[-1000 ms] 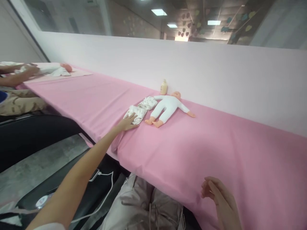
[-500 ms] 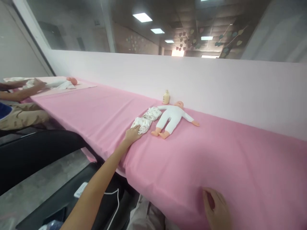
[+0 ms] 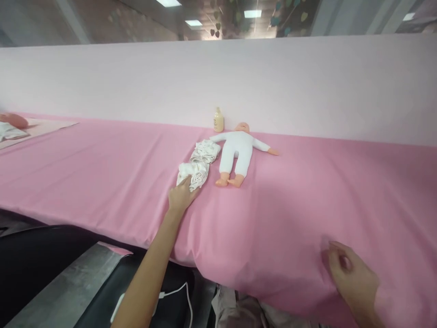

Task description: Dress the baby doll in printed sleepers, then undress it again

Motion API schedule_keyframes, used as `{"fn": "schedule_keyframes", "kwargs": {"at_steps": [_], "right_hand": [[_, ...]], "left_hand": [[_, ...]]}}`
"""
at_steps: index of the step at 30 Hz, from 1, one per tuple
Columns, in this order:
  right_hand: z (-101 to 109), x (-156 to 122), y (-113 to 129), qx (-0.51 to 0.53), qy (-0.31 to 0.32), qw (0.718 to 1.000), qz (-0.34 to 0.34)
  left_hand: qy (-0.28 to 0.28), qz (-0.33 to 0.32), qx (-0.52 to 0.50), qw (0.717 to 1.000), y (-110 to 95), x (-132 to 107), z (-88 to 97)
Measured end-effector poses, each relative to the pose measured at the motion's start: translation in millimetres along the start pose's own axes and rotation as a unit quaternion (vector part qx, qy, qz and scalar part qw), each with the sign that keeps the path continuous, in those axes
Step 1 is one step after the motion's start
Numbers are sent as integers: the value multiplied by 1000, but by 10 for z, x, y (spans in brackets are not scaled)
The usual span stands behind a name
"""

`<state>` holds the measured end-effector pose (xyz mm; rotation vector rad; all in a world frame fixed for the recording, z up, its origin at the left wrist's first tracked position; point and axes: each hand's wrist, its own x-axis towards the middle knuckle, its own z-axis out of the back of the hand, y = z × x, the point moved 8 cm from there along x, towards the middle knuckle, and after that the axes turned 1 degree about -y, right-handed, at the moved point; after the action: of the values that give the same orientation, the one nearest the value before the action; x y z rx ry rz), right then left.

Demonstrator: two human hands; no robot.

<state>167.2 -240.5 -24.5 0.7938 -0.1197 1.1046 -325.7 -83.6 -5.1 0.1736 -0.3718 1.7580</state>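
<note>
My left hand [image 3: 180, 197] lies flat on the pink tablecloth [image 3: 102, 173], fingers stretched out and touching the near end of a folded white patterned cloth [image 3: 193, 174]. A second folded cloth [image 3: 205, 151] lies just behind it. A baby doll in a white suit [image 3: 236, 151] lies on its back to the right of the cloths. A small cream bottle [image 3: 218, 120] stands by the doll's head, against the wall. My right hand [image 3: 351, 275] is at the table's near edge, fingers curled and pinching the pink tablecloth.
A pale pink partition wall [image 3: 307, 86] runs along the back of the table. At far left lies another doll's head [image 3: 13, 120] with white cloth on a lighter mat. A black chair [image 3: 37, 255] and a white cable [image 3: 177, 296] are below the table edge.
The view has swung right, so the other person at far left is out of sight. My right hand moved right along the edge and gathered the tablecloth. My left hand stays at the cloth.
</note>
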Motion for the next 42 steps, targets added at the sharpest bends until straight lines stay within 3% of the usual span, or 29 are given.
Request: {"fn": "schedule_keyframes", "kwargs": {"at_steps": [6,13,17,21,23,26,29,32,33,35,36,38,40,42], "right_hand": [[-17,5,37,1,0,999,36],[44,-58,-134,-59,-44,997,-31],[-17,-65,-217,-36,-16,998,-44],[-88,-32,-135,47,31,998,-14],[-87,-7,-74,94,40,995,-1],[-94,32,43,172,88,981,19],[-82,31,182,259,178,949,-19],[2,-75,472,409,274,867,-82],[62,-128,628,476,300,823,-82],[230,-224,896,579,317,748,-69],[306,-266,955,595,307,739,-73],[431,-343,909,567,262,774,-105],[543,-435,748,515,224,815,-143],[666,-523,579,505,203,823,-165]], "left_hand": [[-12,-11,12,1000,-13,-2,6],[-22,7,52,998,46,64,-41],[-32,41,32,998,131,83,-15],[-49,108,-49,992,244,85,61],[-97,169,-137,971,307,37,147],[-213,250,-283,901,305,-209,329],[-297,230,-358,855,-12,-659,553],[-297,126,-360,875,-668,-1275,750],[-297,67,-340,890,-959,-1520,825],[-293,-123,-290,903,-1661,-2061,964],[-277,-225,-273,893,-2005,-2350,995],[-204,-311,-268,889,-2455,-2784,951],[-190,-303,-286,889,-2608,-3048,968],[-186,-316,-291,884,-2671,-3207,1012]]}}
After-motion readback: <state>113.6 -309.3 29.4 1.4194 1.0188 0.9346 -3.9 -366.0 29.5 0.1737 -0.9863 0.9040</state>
